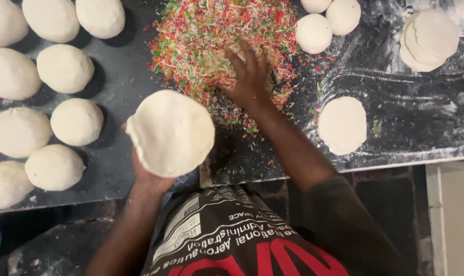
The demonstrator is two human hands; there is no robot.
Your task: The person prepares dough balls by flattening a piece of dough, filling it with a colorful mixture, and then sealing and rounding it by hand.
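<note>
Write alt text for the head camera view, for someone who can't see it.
Seen from above, a person's left hand holds up a flattened round of dough while the right hand digs into a heap of red, green and orange shredded filling on a dark floured worktop. Dough balls line the left side.

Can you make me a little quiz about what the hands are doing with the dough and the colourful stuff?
1. True or false: the left hand holds a flattened dough round up off the table.
2. What is the right hand touching?
A. a dough ball
B. the colourful shredded filling
C. the stack of flat rounds
3. Fill in: a single flat round lies on the dark floury ____.

Key: 1 true; 2 B; 3 table.
</note>
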